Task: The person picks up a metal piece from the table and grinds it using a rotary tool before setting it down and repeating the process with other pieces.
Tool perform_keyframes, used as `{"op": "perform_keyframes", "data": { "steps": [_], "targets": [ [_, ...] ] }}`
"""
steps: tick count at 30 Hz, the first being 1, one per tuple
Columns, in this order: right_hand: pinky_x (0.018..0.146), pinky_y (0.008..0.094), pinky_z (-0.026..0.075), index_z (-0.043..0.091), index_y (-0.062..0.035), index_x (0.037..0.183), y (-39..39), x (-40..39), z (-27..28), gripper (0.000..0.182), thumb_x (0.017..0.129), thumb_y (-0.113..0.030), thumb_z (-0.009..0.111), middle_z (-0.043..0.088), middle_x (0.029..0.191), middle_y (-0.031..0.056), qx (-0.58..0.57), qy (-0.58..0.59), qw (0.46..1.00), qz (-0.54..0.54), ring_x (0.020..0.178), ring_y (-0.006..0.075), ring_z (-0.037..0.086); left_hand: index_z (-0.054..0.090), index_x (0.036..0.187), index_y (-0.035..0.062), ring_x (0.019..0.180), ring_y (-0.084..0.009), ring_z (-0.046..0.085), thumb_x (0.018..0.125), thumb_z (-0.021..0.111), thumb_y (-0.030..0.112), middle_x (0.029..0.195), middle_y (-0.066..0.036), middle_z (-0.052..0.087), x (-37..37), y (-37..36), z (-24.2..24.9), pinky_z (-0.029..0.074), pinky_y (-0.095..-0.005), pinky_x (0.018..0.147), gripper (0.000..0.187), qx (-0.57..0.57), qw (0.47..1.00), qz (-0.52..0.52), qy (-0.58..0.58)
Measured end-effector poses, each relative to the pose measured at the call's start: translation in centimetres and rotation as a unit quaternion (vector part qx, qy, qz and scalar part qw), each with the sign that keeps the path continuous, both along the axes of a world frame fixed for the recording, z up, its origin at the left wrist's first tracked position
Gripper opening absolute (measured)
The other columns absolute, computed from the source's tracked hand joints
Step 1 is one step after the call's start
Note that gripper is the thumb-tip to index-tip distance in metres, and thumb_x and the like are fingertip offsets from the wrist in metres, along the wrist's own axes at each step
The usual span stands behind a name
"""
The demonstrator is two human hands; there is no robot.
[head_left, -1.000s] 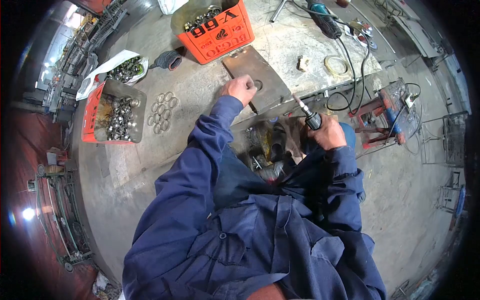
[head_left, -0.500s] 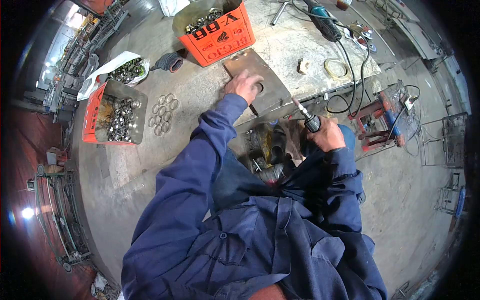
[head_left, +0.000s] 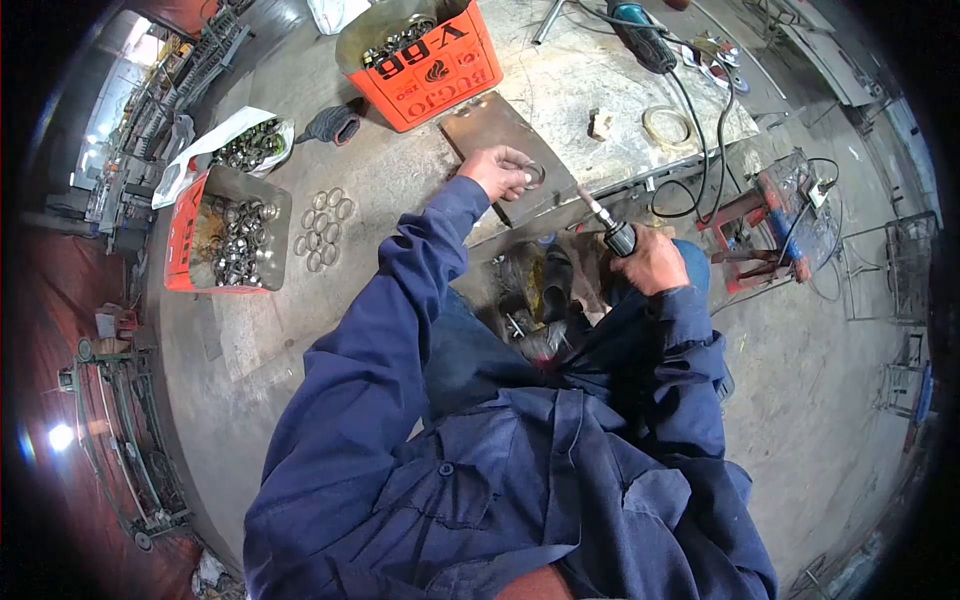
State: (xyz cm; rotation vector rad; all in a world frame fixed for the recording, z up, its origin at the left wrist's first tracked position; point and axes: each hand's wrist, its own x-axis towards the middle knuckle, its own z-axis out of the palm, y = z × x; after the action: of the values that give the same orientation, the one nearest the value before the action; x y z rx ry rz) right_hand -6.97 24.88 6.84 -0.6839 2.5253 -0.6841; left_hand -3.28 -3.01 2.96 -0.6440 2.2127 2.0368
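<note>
grey metal shows in the ring [head_left: 541, 178] at the fingertips of the left hand [head_left: 499, 174], which pinches it between thumb and fingers over a flat dark plate [head_left: 497, 122]. the plate lies on the table [head_left: 395, 180], at the edge nearest the person. the right hand [head_left: 654, 263] is wrapped around a power tool [head_left: 621, 238] with a dark ribbed collar and a thin, pale tip. that tip points up and toward the plate's near corner; whether it touches there i cannot tell. the ring is apart from the tip.

to the left on the table, a cluster of loose rings [head_left: 321, 222] lies flat, the rings close together in uneven rows. just beyond them a red box [head_left: 180, 235] stands with its open top showing a heap of shiny metal rings. behind it, a white bag [head_left: 187, 163] lies open with more small metal pieces inside. a dark glove [head_left: 330, 124] rests between the bag and an orange box [head_left: 432, 78], which stands just past the far end of the plate and also holds metal rings. on the right of the table are a pale coil [head_left: 652, 125] and a teal and black grinder [head_left: 642, 38] with a dark cord.
</note>
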Motion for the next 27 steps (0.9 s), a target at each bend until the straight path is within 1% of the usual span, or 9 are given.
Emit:
{"op": "perform_keyframes", "data": {
  "steps": [7,9,10,12,16,18,21,25,27],
  "targets": [
    [0.073,0.0421,0.045,0.058,-0.0046,0.088,-0.1,-0.1,-0.6,0.036,0.062,-0.027,0.068,0.062,0.086,0.0195,0.014,0.015,1.000,0.012,0.087,0.0357,0.058,0.058,0.092,0.0008,0.061,-0.0104,0.058,0.080,0.068,0.025,0.075,-0.006,0.061,0.0,0.8,-0.4,0.050,-0.0226,0.054,0.029,0.047,0.998,-0.018,-0.047],
    [0.073,0.0421,0.046,0.058,-0.0046,0.088,-0.2,-0.1,-0.7,0.036,0.062,-0.027,0.068,0.062,0.086,0.0195,0.012,0.016,1.000,0.023,0.086,0.0357,0.058,0.060,0.087,0.0036,0.062,-0.0090,0.057,0.081,0.065,0.028,0.073,-0.005,0.061,0.2,1.4,-0.4,0.047,-0.0203,0.053,0.026,-0.035,0.998,-0.034,-0.043],
    [0.073,0.0421,0.046,0.058,-0.0045,0.088,-0.2,-0.1,-0.7,0.036,0.061,-0.027,0.068,0.062,0.085,0.0195,0.010,0.018,0.999,0.037,0.086,0.0358,0.058,0.060,0.087,0.0036,0.062,-0.0090,0.057,0.081,0.065,0.028,0.073,-0.005,0.061,0.5,1.6,-0.3,0.047,-0.0203,0.053,0.026,-0.033,0.998,-0.036,-0.043],
    [0.072,0.0418,0.046,0.058,-0.0048,0.091,-0.4,0.1,-0.7,0.037,0.061,-0.024,0.069,0.061,0.085,0.0198,0.020,0.019,0.999,0.033,0.086,0.0363,0.058,0.060,0.084,0.0068,0.059,-0.0077,0.054,0.082,0.063,0.031,0.073,-0.004,0.062,1.0,1.9,0.0,0.043,-0.0194,0.050,0.025,-0.225,0.970,-0.074,0.054],
    [0.071,0.0423,0.046,0.058,-0.0053,0.093,-1.1,0.2,-0.8,0.036,0.062,-0.022,0.068,0.061,0.083,0.0204,0.050,0.010,0.998,0.041,0.085,0.0369,0.058,0.060,0.084,0.0085,0.049,-0.0056,0.045,0.084,0.059,0.033,0.066,0.000,0.057,1.4,1.6,-0.8,0.036,-0.0200,0.043,0.024,-0.238,0.961,-0.084,0.110],
    [0.073,0.0423,0.046,0.059,-0.0055,0.091,-1.6,0.5,-0.9,0.033,0.063,-0.024,0.066,0.062,0.085,0.0197,0.050,0.017,0.998,0.033,0.086,0.0360,0.059,0.060,0.084,0.0085,0.043,-0.0044,0.037,0.085,0.058,0.032,0.060,0.003,0.047,1.8,1.6,-0.2,0.029,-0.0208,0.038,0.024,-0.025,0.998,-0.062,-0.009],
    [0.074,0.0426,0.047,0.061,-0.0056,0.089,-2.7,0.6,-1.5,0.029,0.066,-0.024,0.063,0.062,0.086,0.0193,0.056,0.022,0.998,0.023,0.087,0.0355,0.059,0.059,0.084,0.0088,0.041,-0.0035,0.031,0.086,0.056,0.031,0.057,0.005,0.038,2.0,2.1,0.4,0.024,-0.0205,0.036,0.022,0.003,0.999,-0.021,-0.042],
    [0.074,0.0431,0.047,0.061,-0.0050,0.087,-3.9,0.3,-2.5,0.026,0.066,-0.020,0.060,0.062,0.087,0.0201,0.064,0.026,0.997,0.030,0.087,0.0361,0.059,0.059,0.081,0.0090,0.043,-0.0039,0.034,0.086,0.057,0.031,0.058,0.005,0.042,1.7,1.8,0.7,0.026,-0.0209,0.038,0.023,-0.028,0.996,-0.043,-0.066],
    [0.074,0.0431,0.047,0.061,-0.0048,0.086,-4.8,0.5,-2.3,0.026,0.066,-0.021,0.060,0.062,0.087,0.0202,0.071,0.024,0.997,0.030,0.087,0.0362,0.059,0.060,0.082,0.0075,0.049,-0.0054,0.037,0.086,0.057,0.031,0.062,0.003,0.048,1.7,2.0,0.3,0.031,-0.0228,0.043,0.024,-0.138,0.988,-0.058,-0.027]
  ]
}}
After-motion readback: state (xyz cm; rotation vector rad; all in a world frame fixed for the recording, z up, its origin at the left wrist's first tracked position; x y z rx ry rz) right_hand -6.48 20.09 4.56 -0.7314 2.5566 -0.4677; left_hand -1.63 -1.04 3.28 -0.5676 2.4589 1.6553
